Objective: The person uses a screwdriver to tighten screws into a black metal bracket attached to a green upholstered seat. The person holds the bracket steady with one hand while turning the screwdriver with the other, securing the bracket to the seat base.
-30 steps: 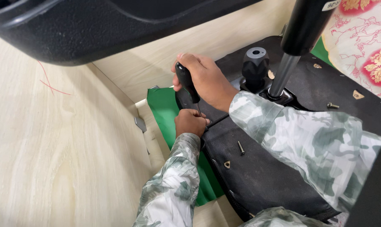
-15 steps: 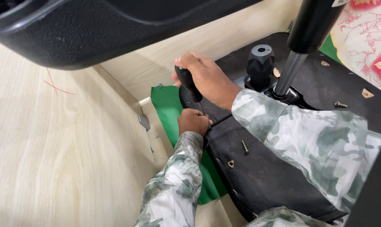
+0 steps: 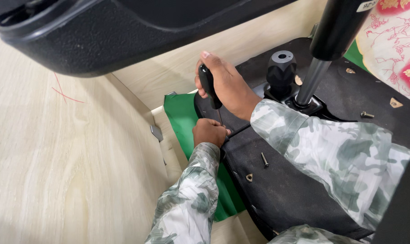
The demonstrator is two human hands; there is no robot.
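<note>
A: What is lying on the pale wooden surface (image 3: 56,171)?

B: The black chair base (image 3: 304,180). The right hand (image 3: 227,83) is gripping a black-handled screwdriver (image 3: 209,86) upright at its edge; the left hand (image 3: 209,132) is pinching the thin shaft.

Pale wood-grain bench (image 3: 56,171), red pen marks. Lying directly on it: green sheet (image 3: 182,117); on the sheet, upturned black chair seat (image 3: 295,190).

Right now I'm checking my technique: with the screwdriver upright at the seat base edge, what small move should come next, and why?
Probably turn the screwdriver in place. The right hand grips its black handle upright, and the left hand pinches at the tip on the seat base, so it looks seated.
</note>
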